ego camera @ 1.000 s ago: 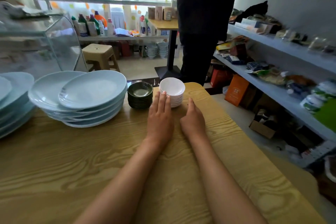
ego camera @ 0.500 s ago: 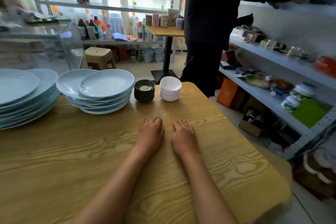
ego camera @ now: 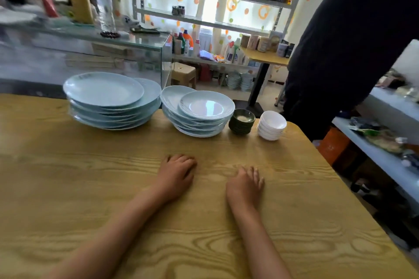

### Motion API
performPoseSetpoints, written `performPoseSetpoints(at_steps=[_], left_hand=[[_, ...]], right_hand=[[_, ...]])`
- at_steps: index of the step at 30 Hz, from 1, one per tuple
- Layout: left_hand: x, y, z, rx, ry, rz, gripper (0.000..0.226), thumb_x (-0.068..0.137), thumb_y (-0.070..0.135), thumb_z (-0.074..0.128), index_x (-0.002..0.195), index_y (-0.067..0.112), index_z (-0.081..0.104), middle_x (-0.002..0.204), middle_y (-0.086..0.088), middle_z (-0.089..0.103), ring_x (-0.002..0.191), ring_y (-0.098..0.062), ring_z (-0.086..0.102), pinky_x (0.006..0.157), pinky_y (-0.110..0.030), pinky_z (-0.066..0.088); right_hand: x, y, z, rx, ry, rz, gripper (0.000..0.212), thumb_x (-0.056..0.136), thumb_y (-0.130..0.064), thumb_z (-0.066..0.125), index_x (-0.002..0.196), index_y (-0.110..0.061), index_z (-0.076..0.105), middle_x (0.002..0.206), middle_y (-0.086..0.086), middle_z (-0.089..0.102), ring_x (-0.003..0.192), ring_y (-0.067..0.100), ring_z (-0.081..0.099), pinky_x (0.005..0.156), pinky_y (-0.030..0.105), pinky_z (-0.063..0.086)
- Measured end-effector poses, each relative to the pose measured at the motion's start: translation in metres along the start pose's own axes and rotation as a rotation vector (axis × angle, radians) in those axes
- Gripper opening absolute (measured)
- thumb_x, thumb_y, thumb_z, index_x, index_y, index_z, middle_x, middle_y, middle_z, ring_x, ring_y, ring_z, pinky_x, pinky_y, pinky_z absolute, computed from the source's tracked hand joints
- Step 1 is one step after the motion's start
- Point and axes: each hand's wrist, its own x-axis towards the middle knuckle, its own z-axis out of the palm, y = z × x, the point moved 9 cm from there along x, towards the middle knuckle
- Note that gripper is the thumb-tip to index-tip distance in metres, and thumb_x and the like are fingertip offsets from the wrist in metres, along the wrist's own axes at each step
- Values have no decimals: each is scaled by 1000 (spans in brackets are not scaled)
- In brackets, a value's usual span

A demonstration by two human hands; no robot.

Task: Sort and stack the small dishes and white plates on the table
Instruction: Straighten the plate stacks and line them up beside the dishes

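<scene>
Left hand (ego camera: 175, 175) and right hand (ego camera: 246, 184) rest loose on the table (ego camera: 68, 188), holding nothing, nearer than the white dishes (ego camera: 271, 125); dark dishes (ego camera: 241, 121) and plates (ego camera: 199, 113) sit left of those; no writing legible.

Both hands (ego camera: 175, 174) flat on table (ego camera: 68, 188), plate stacks (ego camera: 113, 99), small dishes (ego camera: 271, 125) beyond

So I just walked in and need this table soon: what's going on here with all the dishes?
A person is sorting dishes, and nothing is being handled right now. The left hand and right hand rest on the wooden table, holding nothing. Along the far edge stand two stacks of pale plates, a stack of small dark dishes and a stack of small white dishes. Another person in dark clothes stands beyond the table.
</scene>
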Motion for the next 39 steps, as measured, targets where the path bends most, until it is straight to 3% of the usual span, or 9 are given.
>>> performPoseSetpoints(at_steps=[3,8,15,19,22,28,31,34,39], left_hand=[[-21,-67,-39,-61,85,-108,24,90,26,55,109,19,68,114,-3,67,102,-25,63,88,-40,50],[-52,-163,-102,-195,341,-408,18,84,2,59,89,12,73,91,-4,72,86,-24,65,78,-34,49],[-82,-248,-155,-325,763,-720,30,86,14,43,97,7,70,93,-13,71,84,-30,62,76,-35,46],[-94,-280,-183,-461,1047,-805,28,85,7,44,100,3,68,96,-16,69,86,-23,59,73,-15,37],[-90,-310,-190,-523,1167,-794,31,85,14,42,102,3,64,99,-16,66,88,-25,58,73,-17,38],[-39,-352,-168,-683,1009,-837,37,96,30,32,122,15,55,117,-5,58,106,-18,54,91,-37,46],[-24,-356,-159,-681,899,-804,36,96,31,29,87,18,62,92,-3,63,83,-13,53,79,-42,46],[-20,-358,-157,-628,852,-789,37,95,25,29,69,24,55,75,4,60,73,-12,49,69,-35,41],[-18,-356,-158,-564,854,-749,30,101,17,31,83,12,54,75,11,52,64,8,47,59,-6,34]], right_hand=[[-7,-43,14,20,-29,-70,52,87,-16,42,138,-19,47,153,6,34,145,22,18,118,39,1],[-19,-109,26,453,8,-178,40,78,-6,51,109,-19,71,109,2,71,108,23,60,96,28,43],[-15,-202,54,764,-27,-228,36,87,-6,48,114,-18,68,108,-4,69,98,9,61,90,28,51],[3,-253,67,938,-46,-163,28,94,-15,46,117,-21,63,97,-15,63,85,-2,57,79,18,46],[20,-285,85,1060,-66,-115,33,94,-23,45,124,-23,58,115,-9,63,105,9,59,91,29,48],[43,-314,103,1148,-49,-159,46,94,-18,46,137,-34,47,123,-16,60,103,-8,55,93,24,46],[49,-315,112,1187,-98,-155,47,95,-22,49,140,-37,44,118,-22,61,98,-18,53,82,14,44],[53,-316,111,1230,-89,-138,45,94,-19,52,136,-34,50,103,-29,63,90,-20,56,69,5,42],[55,-314,111,1303,-44,-84,37,90,-10,59,125,-21,58,105,-15,66,81,-20,58,64,2,44]])
